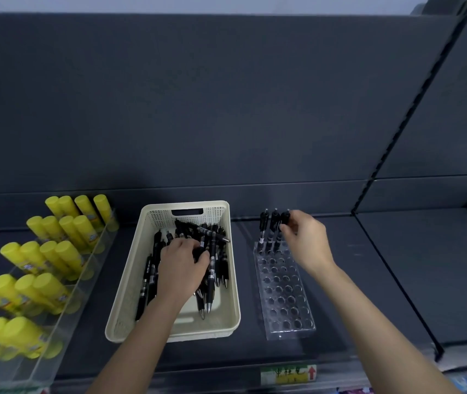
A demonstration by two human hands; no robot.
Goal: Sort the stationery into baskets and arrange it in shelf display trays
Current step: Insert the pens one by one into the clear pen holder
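The right hand [307,240] pinches a light, stiff, slick pen [285,220] near its top, while the left hand [182,264] closes on pens [212,268] in the basket [130,282].

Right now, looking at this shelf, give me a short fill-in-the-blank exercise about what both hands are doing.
1. The left hand reaches into the cream ____ of black pens.
2. The right hand sets a pen into the clear holder's ____ row.
3. The glue sticks on the left are ____ in colour.

Missing words: basket; back; yellow
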